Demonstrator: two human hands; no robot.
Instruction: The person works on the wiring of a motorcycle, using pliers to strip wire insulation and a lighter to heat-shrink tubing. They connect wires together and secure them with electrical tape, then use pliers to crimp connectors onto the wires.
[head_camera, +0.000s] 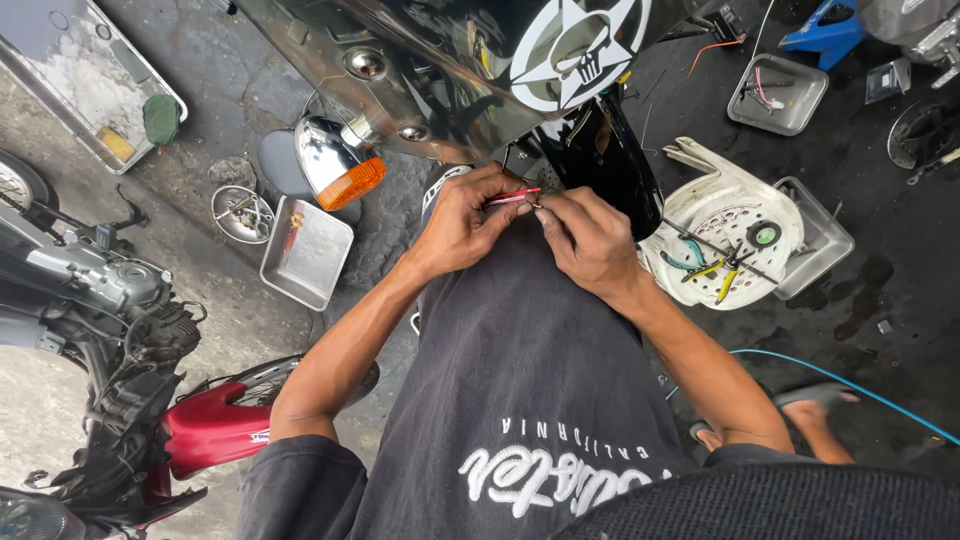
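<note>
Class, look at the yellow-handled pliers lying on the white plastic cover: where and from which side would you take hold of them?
Probably the yellow-handled pliers by their two handles, from the lower end, since the jaws point up among other tools on the white plastic cover.

I see a dark, stained concrete floor (240, 90) under flat daylight, wet-looking at the right, where a blue hose (860, 392) crosses it. Metal trays (305, 255) lie scattered on it, one at the top left corner, one at the top right, and a white fan cover (725, 215) holds pliers. A red scooter (215, 425) stands at the lower left.
</note>
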